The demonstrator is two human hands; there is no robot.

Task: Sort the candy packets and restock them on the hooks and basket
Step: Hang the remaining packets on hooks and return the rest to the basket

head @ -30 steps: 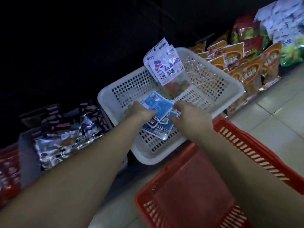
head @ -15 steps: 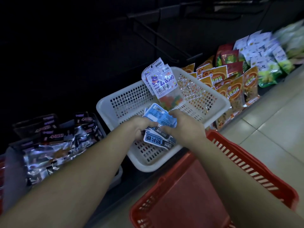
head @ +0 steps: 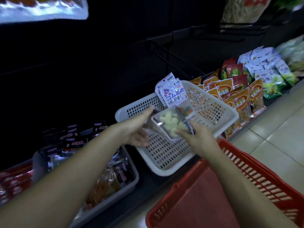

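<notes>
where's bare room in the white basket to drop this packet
Bare floor of the white basket between the left hand and its near rim, and along its right side. Crowded: gummy packets at the far rim; orange packets beyond.

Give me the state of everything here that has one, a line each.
Clear candy packet: held tilted above the white basket.
Right grip: pinching that packet's near corner.
Left grip: open, fingers straight, beside the packet.
Gummy packets: upright in the white basket, tops above its rim.
Red basket: standing beneath the right forearm.
Dark-wrapped bars: piled in a grey tub.
</notes>
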